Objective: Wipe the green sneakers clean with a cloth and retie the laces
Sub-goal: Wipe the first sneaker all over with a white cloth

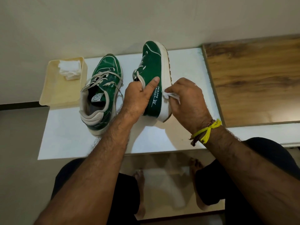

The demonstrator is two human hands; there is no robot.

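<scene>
Nearest, at the bottom edge: knees in dark shorts, with bare feet [139,190] seen through the glossy floor gap below the counter [68,140], a white surface reaching out from the lap. Two bare forearms stretched forward over it, the right wrist tied with a yellow thread band [206,132].

Further out, left hand [138,96] wrapped around the right-side sneaker [151,73] at its opening, fingers tucked inside the collar, thumb pressed flat along the green side panel just above white lettering. Sneaker tipped onto its side, heel toward the body, toe pointing away, thick white sole turned to the right. Right hand [186,98] curled around a small white cloth [172,95], pinching it against the white sole edge near the heel half.

Just left of that, second sneaker [103,91] sitting upright on the counter, heel nearest, opening facing up, beige laces [100,78] loose and spilling over both sides, pale streaks on the green upper.

Beyond and to the left, cream plastic tray [60,93] at the counter's far left corner, holding folded white tissues [69,69] in its far end. To the right, wood-grain board [251,78] beside the counter. Farthest, plain pale wall.
</scene>
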